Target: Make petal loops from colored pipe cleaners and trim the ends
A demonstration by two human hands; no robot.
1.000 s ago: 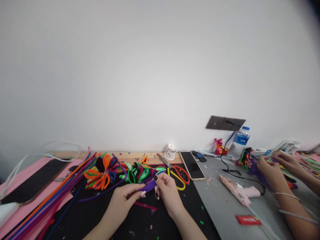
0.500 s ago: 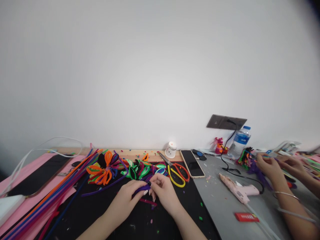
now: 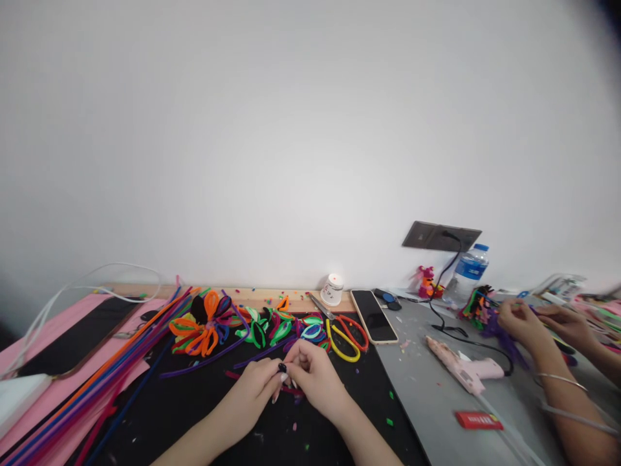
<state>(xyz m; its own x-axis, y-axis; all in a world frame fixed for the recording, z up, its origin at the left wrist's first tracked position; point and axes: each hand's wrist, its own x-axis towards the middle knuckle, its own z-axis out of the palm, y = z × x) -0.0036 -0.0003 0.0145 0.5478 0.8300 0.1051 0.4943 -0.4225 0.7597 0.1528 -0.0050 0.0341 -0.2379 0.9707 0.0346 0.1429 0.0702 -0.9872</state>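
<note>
My left hand and my right hand meet fingertip to fingertip above the black mat. Both are closed in a pinch, and what lies between the fingers is hidden. A purple pipe cleaner lies just behind my hands. Beneath the fingertips a short magenta strip shows on the mat. Behind them lie looped pipe-cleaner shapes: an orange flower at the left and green leaf-like loops nearer the middle. Scissors with yellow and red handles rest behind my right hand.
Long pipe cleaners and a dark tablet lie at left. A paper cup and a phone stand and lie behind. At right are a glue gun, a bottle and another person's hands.
My left hand has shifted slightly down and turned. The purple piece that showed between my fingers is no longer visible there, and a purple pipe cleaner now shows behind my hands.
</note>
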